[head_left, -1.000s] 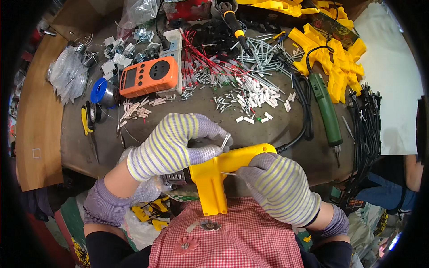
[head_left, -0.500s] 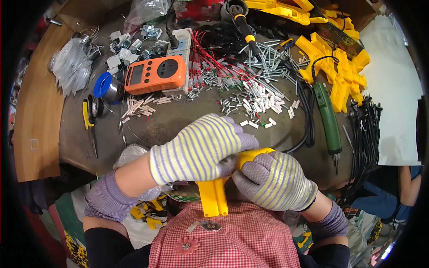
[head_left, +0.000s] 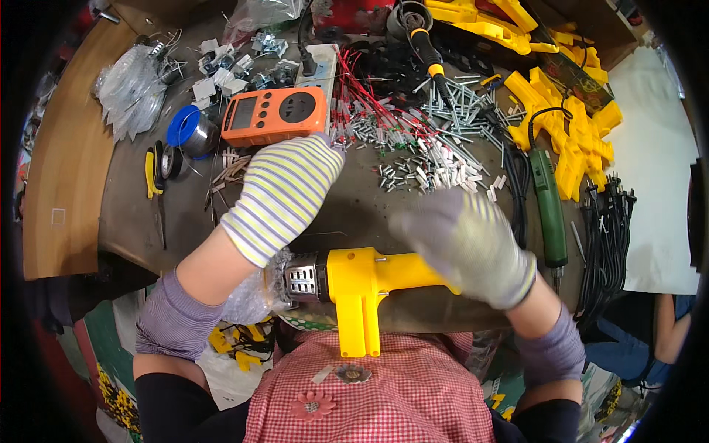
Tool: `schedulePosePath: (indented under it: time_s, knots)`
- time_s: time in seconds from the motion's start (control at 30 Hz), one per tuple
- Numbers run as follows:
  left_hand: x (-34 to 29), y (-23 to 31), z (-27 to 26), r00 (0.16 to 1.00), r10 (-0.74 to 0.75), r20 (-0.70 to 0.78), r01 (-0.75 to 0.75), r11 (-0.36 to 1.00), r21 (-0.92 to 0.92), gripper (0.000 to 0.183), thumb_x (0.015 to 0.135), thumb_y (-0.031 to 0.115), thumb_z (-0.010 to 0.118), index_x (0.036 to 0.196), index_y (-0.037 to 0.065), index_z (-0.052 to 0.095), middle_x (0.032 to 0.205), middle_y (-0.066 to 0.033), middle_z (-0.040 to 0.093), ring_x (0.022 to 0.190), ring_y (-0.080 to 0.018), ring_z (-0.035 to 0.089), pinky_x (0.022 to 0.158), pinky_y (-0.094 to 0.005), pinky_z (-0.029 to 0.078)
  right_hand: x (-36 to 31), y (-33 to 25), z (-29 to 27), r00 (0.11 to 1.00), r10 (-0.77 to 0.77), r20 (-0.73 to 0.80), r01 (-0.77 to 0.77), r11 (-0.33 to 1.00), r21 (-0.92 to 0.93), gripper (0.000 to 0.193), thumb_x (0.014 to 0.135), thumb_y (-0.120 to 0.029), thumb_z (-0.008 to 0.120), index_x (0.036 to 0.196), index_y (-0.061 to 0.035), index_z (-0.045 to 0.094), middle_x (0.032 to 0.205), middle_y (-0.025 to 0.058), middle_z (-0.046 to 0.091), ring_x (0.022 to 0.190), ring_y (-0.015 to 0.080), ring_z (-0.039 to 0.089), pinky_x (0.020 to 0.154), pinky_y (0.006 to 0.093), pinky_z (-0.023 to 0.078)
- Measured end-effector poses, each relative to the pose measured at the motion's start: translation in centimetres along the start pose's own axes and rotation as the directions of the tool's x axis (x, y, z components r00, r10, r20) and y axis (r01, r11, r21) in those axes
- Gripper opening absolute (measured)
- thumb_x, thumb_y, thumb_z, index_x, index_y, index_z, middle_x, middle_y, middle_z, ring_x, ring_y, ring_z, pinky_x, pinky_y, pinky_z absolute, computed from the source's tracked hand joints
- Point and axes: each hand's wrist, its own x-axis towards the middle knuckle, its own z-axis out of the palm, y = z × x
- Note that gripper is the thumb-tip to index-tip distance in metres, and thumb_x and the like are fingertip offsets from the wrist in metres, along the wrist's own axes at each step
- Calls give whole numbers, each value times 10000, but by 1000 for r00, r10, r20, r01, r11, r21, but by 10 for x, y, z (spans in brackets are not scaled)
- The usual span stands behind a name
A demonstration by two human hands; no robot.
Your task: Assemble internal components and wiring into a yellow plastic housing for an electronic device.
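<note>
A yellow pistol-shaped tool body [head_left: 354, 277] with a perforated metal barrel [head_left: 306, 279] lies at the near edge of the bench, its handle toward the right. My left hand [head_left: 288, 193], in a striped glove, is over the bench just below the orange multimeter [head_left: 273, 117]; its fingers are turned away and mostly hidden. My right hand [head_left: 473, 247], gloved too, is smeared by motion above the end of the yellow handle, so its grip does not show. Beyond the hands lie small white sleeves [head_left: 436, 170] and loose screws [head_left: 461, 107].
A green electric screwdriver [head_left: 548, 210] hangs by its cord at right, beside black power cords [head_left: 611, 236]. Yellow housing parts [head_left: 572, 144] are piled at far right. Pliers [head_left: 155, 188] and a blue solder spool [head_left: 190, 131] sit at left. Red-wired parts [head_left: 362, 88] lie centrally.
Both hands have come away from the yellow tool body, leaving its handle and metal barrel uncovered. My left hand moved up and left toward the multimeter; my right hand rose and shifted right.
</note>
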Motion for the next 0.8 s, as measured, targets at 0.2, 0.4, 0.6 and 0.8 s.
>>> schedulePosePath:
  time_s: [0.2, 0.4, 0.6, 0.8]
  knots:
    - [6, 8, 9, 995, 97, -27, -87, 960, 265, 70, 803, 130, 605, 842, 85, 642, 777, -91, 632, 739, -234, 681, 614, -373, 540, 33, 47, 34, 969, -239, 58, 240, 862, -446, 211, 841, -159, 602, 1015, -60, 667, 1123, 86, 646, 1029, 272, 628, 768, 358, 551]
    - [10, 6, 8, 989, 117, -89, -92, 966, 240, 81, 831, 117, 578, 803, 82, 646, 693, -88, 624, 617, -240, 675, 508, -373, 522, 29, 45, 30, 958, -110, 266, 234, 834, -499, 175, 811, -200, 605, 951, -121, 675, 939, 24, 629, 978, 213, 616, 695, 345, 540]
    - [-18, -2, -14, 976, 146, -159, -216, 643, -735, 74, 783, 70, 688, 855, 62, 673, 815, -54, 650, 674, -194, 640, 592, -305, 507, 27, 46, 27, 980, -102, 170, 168, 883, -438, 124, 783, -176, 655, 897, -137, 678, 917, 36, 636, 896, 253, 634, 729, 382, 520]
    - [-33, 8, -23, 973, 230, -5, -113, 462, -880, 117, 809, 118, 719, 911, 74, 682, 863, -60, 639, 788, -193, 657, 722, -319, 531, -1, 47, 0, 975, 221, -5, -210, 932, 297, 300, 717, -119, 762, 1017, -125, 739, 1013, 51, 714, 983, 239, 668, 874, 412, 518]
